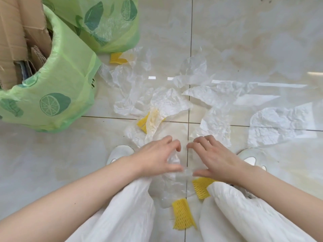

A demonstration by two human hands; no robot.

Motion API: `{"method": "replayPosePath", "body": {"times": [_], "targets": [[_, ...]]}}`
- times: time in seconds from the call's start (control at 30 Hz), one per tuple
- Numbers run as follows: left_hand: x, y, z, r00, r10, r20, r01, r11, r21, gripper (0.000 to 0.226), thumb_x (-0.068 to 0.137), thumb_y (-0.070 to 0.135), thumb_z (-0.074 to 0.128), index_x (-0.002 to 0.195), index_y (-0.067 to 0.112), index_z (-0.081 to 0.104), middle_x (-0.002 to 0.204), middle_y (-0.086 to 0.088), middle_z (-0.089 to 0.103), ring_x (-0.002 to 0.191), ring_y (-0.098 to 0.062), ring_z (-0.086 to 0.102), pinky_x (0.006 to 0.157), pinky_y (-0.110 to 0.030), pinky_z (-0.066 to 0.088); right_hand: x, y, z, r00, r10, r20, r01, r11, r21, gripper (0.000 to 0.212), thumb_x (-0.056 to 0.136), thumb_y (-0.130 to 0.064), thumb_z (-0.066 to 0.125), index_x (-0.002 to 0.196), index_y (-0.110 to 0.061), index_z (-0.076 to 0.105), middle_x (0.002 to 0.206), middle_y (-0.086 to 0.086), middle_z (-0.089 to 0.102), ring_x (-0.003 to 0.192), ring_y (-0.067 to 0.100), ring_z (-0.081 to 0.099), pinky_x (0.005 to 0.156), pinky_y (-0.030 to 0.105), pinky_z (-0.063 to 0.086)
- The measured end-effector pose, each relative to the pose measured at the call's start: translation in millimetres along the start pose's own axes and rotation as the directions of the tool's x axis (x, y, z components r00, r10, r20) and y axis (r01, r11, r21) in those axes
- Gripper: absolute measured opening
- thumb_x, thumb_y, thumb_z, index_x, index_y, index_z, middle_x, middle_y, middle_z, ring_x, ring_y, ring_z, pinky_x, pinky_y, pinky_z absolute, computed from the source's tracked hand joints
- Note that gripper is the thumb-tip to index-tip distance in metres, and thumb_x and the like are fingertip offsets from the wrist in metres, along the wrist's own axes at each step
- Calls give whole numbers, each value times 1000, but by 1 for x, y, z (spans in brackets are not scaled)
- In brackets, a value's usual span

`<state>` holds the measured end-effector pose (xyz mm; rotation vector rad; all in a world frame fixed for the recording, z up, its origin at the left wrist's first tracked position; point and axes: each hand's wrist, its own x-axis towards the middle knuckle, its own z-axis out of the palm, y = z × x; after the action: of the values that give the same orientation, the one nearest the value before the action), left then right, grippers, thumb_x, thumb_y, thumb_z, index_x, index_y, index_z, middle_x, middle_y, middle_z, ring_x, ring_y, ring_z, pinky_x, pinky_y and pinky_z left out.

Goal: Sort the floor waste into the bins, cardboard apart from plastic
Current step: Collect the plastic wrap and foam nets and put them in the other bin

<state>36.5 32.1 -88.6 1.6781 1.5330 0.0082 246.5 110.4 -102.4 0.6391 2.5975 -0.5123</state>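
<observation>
I squat over scattered floor waste. My left hand (pixel 157 154) grips a bunched part of a clear plastic sheet (pixel 176 187) that lies between my knees. My right hand (pixel 215 154) hovers just right of it, fingers curved, with the thumb tip touching the sheet's crumpled edge. A green-lined bin (pixel 57 88) at the left holds cardboard pieces (pixel 15 32). Behind it, a second green-lined bin (pixel 129 39) holds thin plastic film. Crumpled translucent sheets (pixel 167 102) are spread over the tiles ahead of my hands.
Yellow foam nets lie near the far bin (pixel 118 58), under a sheet in the middle (pixel 143 125), and two between my legs (pixel 182 213). More film lies to the right (pixel 279 123). My white shoes (pixel 120 152) flank my hands. The floor is glossy tile.
</observation>
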Motion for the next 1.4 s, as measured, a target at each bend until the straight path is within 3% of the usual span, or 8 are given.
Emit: {"method": "replayPosePath", "body": {"times": [0.23,0.33,0.47,0.67,0.83,1.07,1.23,1.4], "targets": [[13,-20,39,941,164,295,-312,756,576,125,52,56,82,145,45,-2,120,-6,30,110,-24,40,86,-37,33,-1,16,32,996,20,90,3,969,-245,119,31,-52,84,138,-24,40,141,9,50,121,43,52,81,49,53],[25,-25,31,957,168,237,-278,770,575,117,56,59,78,144,44,3,119,-5,32,109,-23,41,84,-35,35,8,20,24,988,66,137,-36,976,-214,139,16,-67,81,142,-29,34,148,7,33,131,41,39,89,50,46],[43,-27,10,994,82,69,-104,889,446,85,71,58,69,140,40,22,113,-4,37,102,-23,48,76,-31,35,20,21,15,994,90,57,-80,984,-160,119,22,-61,85,129,-25,45,136,5,45,120,38,47,81,45,49],[54,-32,-3,992,63,-105,-11,902,431,24,93,32,51,113,19,51,106,-5,44,91,-28,53,61,-32,33,28,30,12,982,105,-156,-107,994,-4,58,59,-17,82,108,-14,52,109,8,57,94,35,55,67,41,54],[44,-44,8,983,80,-164,-25,950,313,11,88,23,52,94,14,56,94,-1,41,80,-25,48,54,-32,32,23,33,11,922,134,-364,-84,985,151,56,63,13,68,108,-14,49,98,5,60,84,30,57,68,36,54],[21,-35,-6,941,147,-306,-122,987,101,13,69,19,54,65,19,42,101,0,48,86,-16,41,65,-32,45,12,15,-1,918,190,-348,-134,975,178,49,78,-25,38,120,-5,54,110,11,55,96,32,52,84,36,48],[1,-30,-12,906,287,-312,-293,956,29,18,68,2,37,68,20,36,77,11,35,67,-6,32,58,-17,30,10,-8,27,972,219,-79,-222,974,-30,90,49,-60,77,119,-7,56,115,11,56,100,37,56,65,44,54],[-23,-29,-5,973,212,-88,-191,962,197,22,77,7,32,86,25,39,80,13,37,63,-15,33,46,-23,22,18,-21,38,941,269,-205,-288,955,-66,34,60,4,58,93,-6,56,96,14,56,72,34,52,39,34,43]]}}
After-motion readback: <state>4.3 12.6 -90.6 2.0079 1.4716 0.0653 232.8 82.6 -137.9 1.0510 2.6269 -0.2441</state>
